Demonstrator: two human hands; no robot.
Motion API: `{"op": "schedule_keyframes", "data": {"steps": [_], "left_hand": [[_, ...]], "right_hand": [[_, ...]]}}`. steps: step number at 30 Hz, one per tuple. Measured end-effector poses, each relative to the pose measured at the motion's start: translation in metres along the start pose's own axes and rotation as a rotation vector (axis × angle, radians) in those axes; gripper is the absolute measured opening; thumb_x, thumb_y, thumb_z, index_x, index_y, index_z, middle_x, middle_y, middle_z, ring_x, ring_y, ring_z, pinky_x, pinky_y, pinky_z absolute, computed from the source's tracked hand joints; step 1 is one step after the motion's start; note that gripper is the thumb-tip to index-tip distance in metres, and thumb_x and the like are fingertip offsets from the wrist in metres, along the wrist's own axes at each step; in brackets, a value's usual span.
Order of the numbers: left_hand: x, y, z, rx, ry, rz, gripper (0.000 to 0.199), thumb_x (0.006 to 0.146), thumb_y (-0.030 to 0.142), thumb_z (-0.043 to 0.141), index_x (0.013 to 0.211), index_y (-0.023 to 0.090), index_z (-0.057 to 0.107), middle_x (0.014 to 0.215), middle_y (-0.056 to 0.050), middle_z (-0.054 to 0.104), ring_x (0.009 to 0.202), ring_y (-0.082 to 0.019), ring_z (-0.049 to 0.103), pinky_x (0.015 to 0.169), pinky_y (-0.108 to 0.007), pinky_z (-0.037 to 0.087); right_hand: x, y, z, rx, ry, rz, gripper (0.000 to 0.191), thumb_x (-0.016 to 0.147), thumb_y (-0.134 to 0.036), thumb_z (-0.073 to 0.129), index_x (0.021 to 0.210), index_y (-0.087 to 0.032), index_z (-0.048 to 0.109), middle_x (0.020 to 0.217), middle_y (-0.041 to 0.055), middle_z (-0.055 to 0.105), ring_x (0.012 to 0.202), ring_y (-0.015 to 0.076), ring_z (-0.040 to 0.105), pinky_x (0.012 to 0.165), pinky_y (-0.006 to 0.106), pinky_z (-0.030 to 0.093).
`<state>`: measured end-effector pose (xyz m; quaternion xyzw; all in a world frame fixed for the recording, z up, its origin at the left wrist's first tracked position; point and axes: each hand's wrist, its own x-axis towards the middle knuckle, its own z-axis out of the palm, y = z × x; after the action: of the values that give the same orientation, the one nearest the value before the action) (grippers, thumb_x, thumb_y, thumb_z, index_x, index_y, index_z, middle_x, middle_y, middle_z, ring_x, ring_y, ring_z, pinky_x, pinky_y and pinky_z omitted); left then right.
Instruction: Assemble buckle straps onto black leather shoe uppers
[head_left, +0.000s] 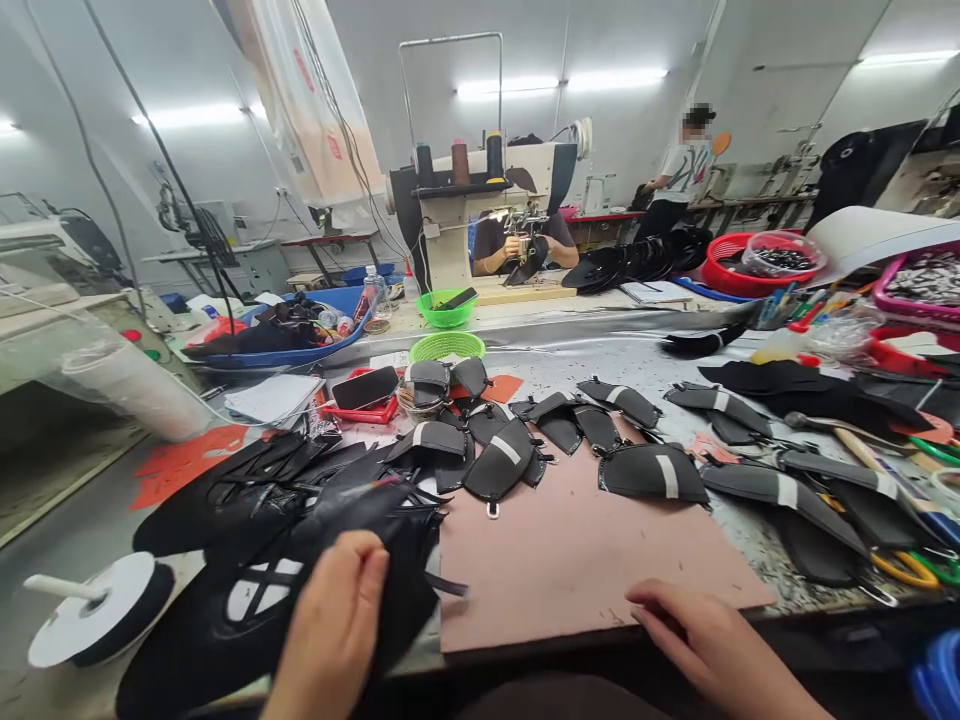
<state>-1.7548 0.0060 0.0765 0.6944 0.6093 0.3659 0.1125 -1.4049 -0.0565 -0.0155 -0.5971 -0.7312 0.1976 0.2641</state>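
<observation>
My left hand (334, 625) is closed on a black leather-like piece (409, 565) with narrow straps, slightly blurred. Beneath and beside it lie more black pieces with cut-out openings (187, 610). My right hand (694, 635) hovers at the front edge of a pinkish-brown board (540, 560); its fingers are loosely bent and a little apart, with nothing visible in them. Behind the board sit several dark grey padded pieces with a light stripe, such as one (652, 472) near its right side and another (502, 458) with a small metal loop.
A white spool of black tape (97, 610) stands at the left front. Scissors with yellow handles (904, 570) and a hammer (862, 450) lie at right. Green baskets (448, 346), a phone (365, 387) and a sewing machine (480, 190) with a co-worker behind it are farther back.
</observation>
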Motion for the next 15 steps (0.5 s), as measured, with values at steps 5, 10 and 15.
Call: {"op": "schedule_keyframes", "data": {"steps": [5,10,15], "left_hand": [[-0.054,0.02,0.034,-0.483,0.148,-0.277,0.036,0.084,0.054,0.045,0.073,0.022,0.056,0.062,0.001,0.054,0.057,-0.016,0.049,0.054,-0.025,0.042],[-0.066,0.016,0.028,-0.709,0.154,-0.351,0.038,0.078,0.058,0.053,0.07,0.021,0.056,0.065,-0.002,0.055,0.065,-0.019,0.051,0.064,-0.03,0.044],[-0.075,0.018,0.031,-0.894,0.077,-0.361,0.035,0.079,0.056,0.055,0.067,0.022,0.055,0.055,0.001,0.044,0.057,-0.017,0.044,0.06,-0.028,0.043]], "right_hand": [[0.043,-0.038,0.016,0.176,-0.113,-0.195,0.02,0.087,-0.025,0.041,0.084,-0.018,0.059,0.078,0.0068,0.065,0.066,0.0151,0.061,0.06,0.025,0.049],[0.097,-0.078,0.041,0.209,-0.133,-0.211,0.014,0.085,-0.024,0.044,0.089,-0.018,0.057,0.096,0.0093,0.062,0.087,0.0187,0.059,0.07,0.027,0.047],[0.157,-0.109,0.066,0.171,-0.343,-0.012,0.023,0.093,-0.027,0.035,0.105,-0.018,0.052,0.073,0.0007,0.065,0.065,0.0137,0.062,0.06,0.023,0.045]]}}
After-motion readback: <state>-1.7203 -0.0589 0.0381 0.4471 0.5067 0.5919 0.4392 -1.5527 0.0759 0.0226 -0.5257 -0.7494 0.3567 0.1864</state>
